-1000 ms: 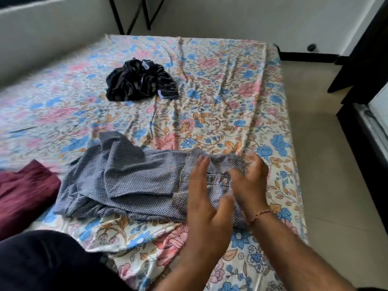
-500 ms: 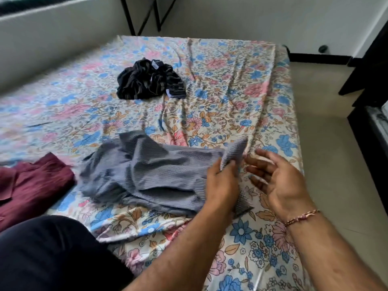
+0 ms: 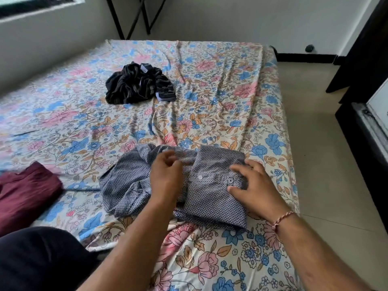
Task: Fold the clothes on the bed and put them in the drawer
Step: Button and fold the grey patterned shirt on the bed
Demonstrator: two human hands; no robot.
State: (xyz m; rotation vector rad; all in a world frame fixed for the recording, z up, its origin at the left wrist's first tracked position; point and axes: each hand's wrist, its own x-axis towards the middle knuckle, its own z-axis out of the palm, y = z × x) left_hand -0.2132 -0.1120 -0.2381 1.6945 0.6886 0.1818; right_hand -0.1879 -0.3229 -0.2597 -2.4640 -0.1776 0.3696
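light: soft daylight, upper-left window (image 3: 37, 3) | blur: left fingers (image 3: 168, 158) | edges: wide-angle bowing

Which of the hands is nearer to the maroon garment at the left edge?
Left. The left hand rests on the checked shirt, closer to the maroon garment; the right hand presses the shirt's far right part.

Blue-and-white dotted shirt (image 3: 212, 185), maroon garment (image 3: 25, 192), black striped garment (image 3: 136, 84), floral pink-blue-orange bedsheet (image 3: 210, 106).
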